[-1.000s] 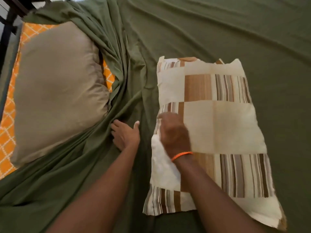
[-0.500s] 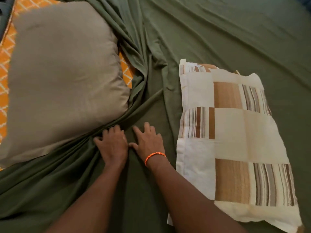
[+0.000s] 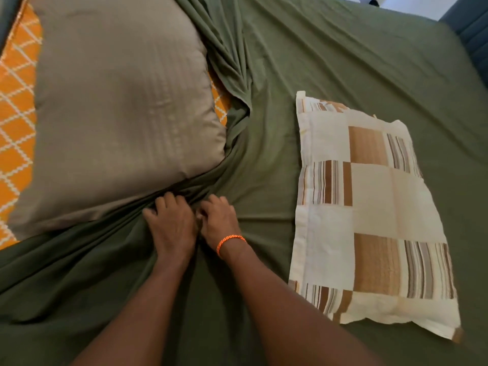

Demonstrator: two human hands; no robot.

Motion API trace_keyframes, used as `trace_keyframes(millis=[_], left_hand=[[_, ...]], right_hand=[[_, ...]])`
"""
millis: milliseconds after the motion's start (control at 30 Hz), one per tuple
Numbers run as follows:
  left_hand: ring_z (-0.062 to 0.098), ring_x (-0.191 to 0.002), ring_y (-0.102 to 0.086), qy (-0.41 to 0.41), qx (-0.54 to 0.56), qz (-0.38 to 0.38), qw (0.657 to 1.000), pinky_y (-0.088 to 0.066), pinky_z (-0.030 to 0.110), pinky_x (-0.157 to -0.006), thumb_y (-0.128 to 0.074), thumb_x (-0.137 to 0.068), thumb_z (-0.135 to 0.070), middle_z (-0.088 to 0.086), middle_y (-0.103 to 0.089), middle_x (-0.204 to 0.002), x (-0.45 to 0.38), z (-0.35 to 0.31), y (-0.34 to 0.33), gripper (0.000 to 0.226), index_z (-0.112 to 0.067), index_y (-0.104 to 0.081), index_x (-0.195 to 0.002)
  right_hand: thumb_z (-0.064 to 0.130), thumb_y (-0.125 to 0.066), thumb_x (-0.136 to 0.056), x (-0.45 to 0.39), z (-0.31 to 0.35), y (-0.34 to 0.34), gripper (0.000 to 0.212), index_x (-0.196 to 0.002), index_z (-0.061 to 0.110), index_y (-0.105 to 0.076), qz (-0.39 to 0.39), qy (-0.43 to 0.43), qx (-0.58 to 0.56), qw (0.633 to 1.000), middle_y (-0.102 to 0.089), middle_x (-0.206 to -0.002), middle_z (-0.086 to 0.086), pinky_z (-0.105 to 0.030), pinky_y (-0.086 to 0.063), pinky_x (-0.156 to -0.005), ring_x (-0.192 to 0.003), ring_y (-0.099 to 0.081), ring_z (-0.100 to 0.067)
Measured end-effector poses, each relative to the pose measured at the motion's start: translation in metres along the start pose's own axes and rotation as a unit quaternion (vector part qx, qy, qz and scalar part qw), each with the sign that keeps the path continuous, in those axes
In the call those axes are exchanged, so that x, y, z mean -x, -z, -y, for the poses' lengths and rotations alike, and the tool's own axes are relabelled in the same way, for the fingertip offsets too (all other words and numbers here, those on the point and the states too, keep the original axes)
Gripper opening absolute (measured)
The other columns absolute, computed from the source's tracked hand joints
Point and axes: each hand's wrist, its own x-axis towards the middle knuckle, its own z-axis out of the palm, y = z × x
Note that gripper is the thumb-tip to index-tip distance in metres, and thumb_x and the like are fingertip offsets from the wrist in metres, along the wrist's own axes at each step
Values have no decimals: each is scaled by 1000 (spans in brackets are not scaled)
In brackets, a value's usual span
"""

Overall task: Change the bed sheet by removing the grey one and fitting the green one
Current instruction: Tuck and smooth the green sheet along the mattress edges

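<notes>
The green sheet (image 3: 343,56) covers most of the bed and lies bunched in folds beside a grey-brown pillow (image 3: 118,109). My left hand (image 3: 170,223) and my right hand (image 3: 220,221), with an orange band at the wrist, sit side by side on the bunched folds just below the pillow's lower edge. The fingers of both hands curl into the green cloth and grip it. No grey sheet shows.
The orange mattress with a white diamond pattern (image 3: 17,133) is bare along the left, under the grey-brown pillow. A cream and brown striped patchwork pillow (image 3: 369,215) lies on the sheet to the right. A blue bed frame edge (image 3: 472,27) shows top right.
My right hand left the patchwork pillow and moved left next to my left hand. Both hands went from lying flat to curling into the green folds under the grey-brown pillow.
</notes>
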Motion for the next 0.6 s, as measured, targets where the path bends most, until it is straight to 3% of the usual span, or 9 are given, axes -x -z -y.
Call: trace_keyframes(millis=[100, 200, 300, 400, 600], left_hand=[[35, -95, -48, -9, -22, -8, 1000, -36, 49, -79, -37, -104, -16, 15, -50, -104, 39, 29, -4, 17, -12, -53, -107], [36, -94, -47, 32, 8, 3, 999, -34, 50, -78, -30, -106, -18, 17, -47, -103, 59, 33, -1, 21, -10, -50, -106], [36, -93, -46, 70, 42, 12, 997, -35, 51, -77, -30, -109, -18, 18, -45, -102, 82, 24, 3, 20, -9, -48, -103], [37, -91, -46, 99, 56, -7, 994, -36, 52, -77, -33, -110, -20, 19, -45, -100, 109, 22, -1, 20, -9, -46, -101], [37, -87, -46, 138, 51, -124, 981, -36, 53, -76, -40, -111, -18, 20, -48, -100, 108, 30, 2, 17, -8, -47, -100]], right_hand=[[8, -59, -90, 14, 14, -1, 15, -82, 19, -66, 53, -18, -44, 997, -57, -99, -3, -47, -47, -85, -98, -51, -28], [7, -63, -90, 21, 21, 4, 11, -86, 13, -70, 128, -3, -65, 990, -60, -100, -6, -41, -47, -88, -99, -52, -28], [9, -69, -90, 27, 16, 16, 6, -93, 9, -74, 196, 5, -98, 976, -61, -99, -5, -31, -44, -85, -98, -57, -26], [10, -70, -91, 32, 21, 28, 8, -97, 7, -75, 250, 18, -98, 963, -64, -102, -8, -30, -44, -83, -94, -59, -24], [2, -68, -88, 46, 41, 35, 8, -88, 9, -70, 181, 52, -163, 969, -62, -96, -6, -38, -48, -81, -88, -58, -23]])
